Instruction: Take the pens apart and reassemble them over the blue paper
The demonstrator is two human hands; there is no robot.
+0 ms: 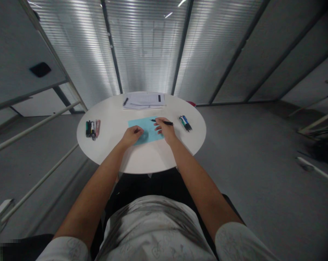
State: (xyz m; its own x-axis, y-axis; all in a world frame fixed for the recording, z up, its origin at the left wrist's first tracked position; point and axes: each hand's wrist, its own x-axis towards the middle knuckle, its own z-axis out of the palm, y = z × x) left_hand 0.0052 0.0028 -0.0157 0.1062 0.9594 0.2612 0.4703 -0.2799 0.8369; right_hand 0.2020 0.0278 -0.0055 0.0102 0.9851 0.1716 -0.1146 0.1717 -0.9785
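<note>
A light blue sheet of paper [147, 125] lies slightly askew on the white round table [109, 152]. My right hand [166, 130] is over the sheet's right part, closed around a black pen [168, 123]. The pen's tip points left, near the upper edge of the paper; whether it touches the sheet I cannot tell. On the lower left edge of the sheet rests my left hand [132, 135], its fingers curled together. What those fingers hold, if anything, is hidden. Some faint marks show on the paper between my hands.
Several markers [92, 129] lie together at the table's left side. Several pens [185, 123] lie at the right. A stack of white papers [144, 100] is at the far edge, a dark pen [125, 101] on its left. Metal rails [39, 132] stand left of the table.
</note>
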